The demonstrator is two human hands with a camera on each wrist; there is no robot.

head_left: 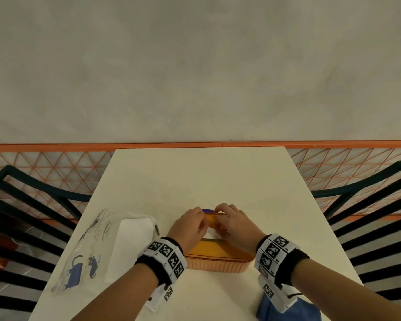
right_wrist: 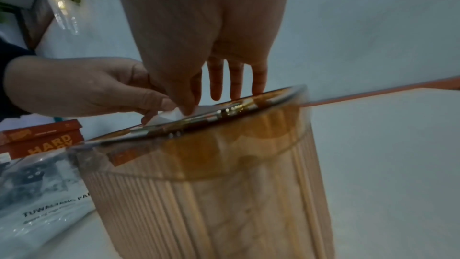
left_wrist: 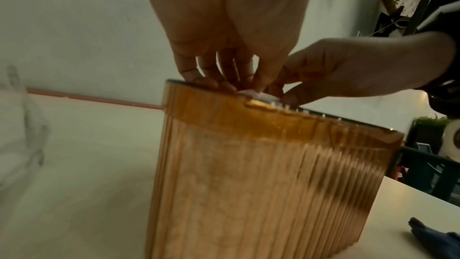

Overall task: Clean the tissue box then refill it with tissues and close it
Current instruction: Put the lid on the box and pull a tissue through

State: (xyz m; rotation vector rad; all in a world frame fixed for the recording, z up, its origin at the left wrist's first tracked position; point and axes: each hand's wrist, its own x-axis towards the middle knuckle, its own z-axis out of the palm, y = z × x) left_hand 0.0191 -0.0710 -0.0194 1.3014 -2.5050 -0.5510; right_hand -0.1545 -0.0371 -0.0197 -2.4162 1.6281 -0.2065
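An orange ribbed tissue box (head_left: 218, 259) stands on the white table (head_left: 195, 177) with its lid on. Both hands are on top of the lid. A white tissue (left_wrist: 259, 95) pokes up from the lid's opening. My right hand (right_wrist: 189, 108) pinches it between thumb and forefinger, its other fingers (right_wrist: 236, 86) straight on the lid. My left hand (right_wrist: 154, 114) pinches the tissue's near edge, and its fingertips (left_wrist: 209, 84) rest on the lid rim. In the head view the left hand (head_left: 195, 223) and right hand (head_left: 227, 224) meet over the tissue (head_left: 210, 234).
A stack of white tissues (head_left: 130, 244) lies on a clear printed plastic bag (head_left: 86, 251) left of the box. A blue cloth (head_left: 287, 309) lies at the near right edge. Something purple (head_left: 207, 210) shows behind the hands. Dark chairs (head_left: 368, 205) flank the table. Orange books (right_wrist: 42, 141) lie beyond.
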